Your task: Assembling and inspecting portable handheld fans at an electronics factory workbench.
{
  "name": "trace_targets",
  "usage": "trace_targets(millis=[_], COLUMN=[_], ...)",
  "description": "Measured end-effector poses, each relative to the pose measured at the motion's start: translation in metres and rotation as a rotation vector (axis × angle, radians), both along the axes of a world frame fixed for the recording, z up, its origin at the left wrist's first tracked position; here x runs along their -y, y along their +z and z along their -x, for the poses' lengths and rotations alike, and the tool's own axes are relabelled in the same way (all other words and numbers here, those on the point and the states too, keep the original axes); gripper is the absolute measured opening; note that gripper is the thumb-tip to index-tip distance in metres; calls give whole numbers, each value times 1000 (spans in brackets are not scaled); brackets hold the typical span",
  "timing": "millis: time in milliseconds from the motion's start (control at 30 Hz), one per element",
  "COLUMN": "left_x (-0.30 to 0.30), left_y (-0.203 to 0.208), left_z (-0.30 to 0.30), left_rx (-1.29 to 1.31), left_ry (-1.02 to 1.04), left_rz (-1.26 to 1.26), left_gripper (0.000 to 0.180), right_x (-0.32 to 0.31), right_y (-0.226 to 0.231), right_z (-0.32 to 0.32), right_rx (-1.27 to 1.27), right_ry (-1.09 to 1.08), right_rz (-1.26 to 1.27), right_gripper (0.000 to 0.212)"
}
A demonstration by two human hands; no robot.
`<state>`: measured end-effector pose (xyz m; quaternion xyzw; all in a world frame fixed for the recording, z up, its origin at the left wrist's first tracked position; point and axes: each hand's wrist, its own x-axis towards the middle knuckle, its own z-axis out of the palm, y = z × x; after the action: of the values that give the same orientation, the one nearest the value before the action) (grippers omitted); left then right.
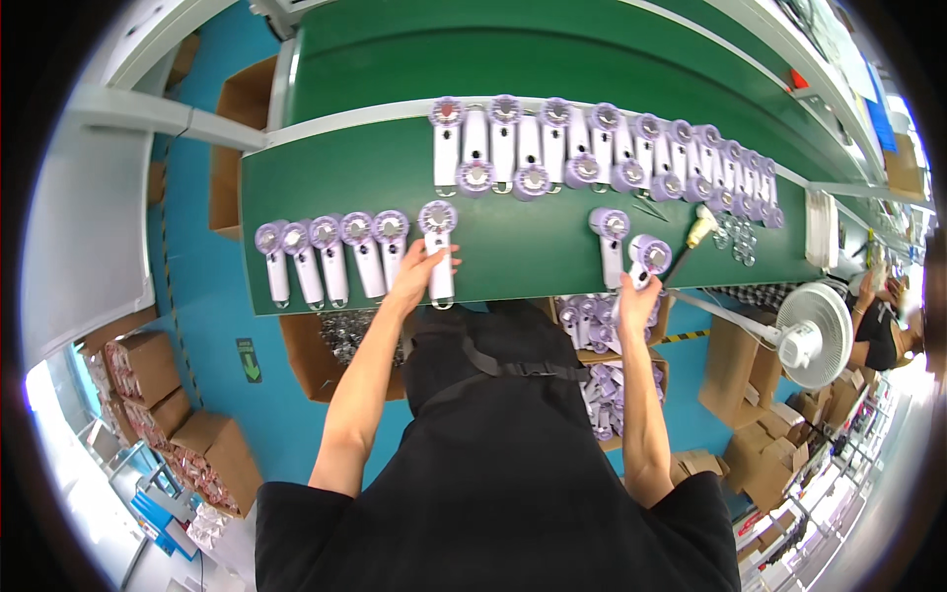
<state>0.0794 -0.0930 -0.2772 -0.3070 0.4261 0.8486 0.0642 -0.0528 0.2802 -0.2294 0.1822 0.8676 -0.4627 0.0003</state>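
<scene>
My left hand (pixel 419 276) is closed around the white handle of a handheld fan (pixel 440 259) with a round purple head, which lies at the right end of a short row of similar fans (pixel 357 237). Toward the right, near the bench's front edge, my right hand (pixel 639 298) grips another purple-and-white handheld fan (pixel 649 255) by its handle, head pointing away from me. Just left of it a single fan (pixel 612 247) lies on the green bench (pixel 533 257). Along the back runs a long row of fans (pixel 554 143), their heads alternating far and near.
A tool with a pale yellow end (pixel 701 227) and several clear rings (pixel 738 240) lie right of my right hand. Below the front edge stand boxes of purple fan parts (pixel 604 395) and a carton of metallic pieces (pixel 306 360). A white electric fan (pixel 814 335) stands at the right.
</scene>
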Motion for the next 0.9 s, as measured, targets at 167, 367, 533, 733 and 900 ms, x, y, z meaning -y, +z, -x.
trace_targets(millis=[167, 367, 533, 733, 900], left_x=[-9, -32, -50, -63, -44], left_y=[-7, -26, 0, 62, 108], left_z=[-3, 6, -1, -12, 7], left_rx=[243, 447, 384, 306, 86], left_ry=[22, 29, 91, 201, 394], left_rz=[451, 1233, 1256, 1339, 1169], left_gripper=[39, 58, 57, 36, 21], right_x=[-17, -21, -15, -1, -3], right_y=[-19, -47, -44, -38, -21], right_z=[29, 53, 50, 35, 43], right_rx=[3, -41, -157, -187, 3], right_ry=[84, 248, 317, 622, 555], right_rz=[-46, -201, -75, -591, -463], right_gripper=[54, 58, 62, 52, 52])
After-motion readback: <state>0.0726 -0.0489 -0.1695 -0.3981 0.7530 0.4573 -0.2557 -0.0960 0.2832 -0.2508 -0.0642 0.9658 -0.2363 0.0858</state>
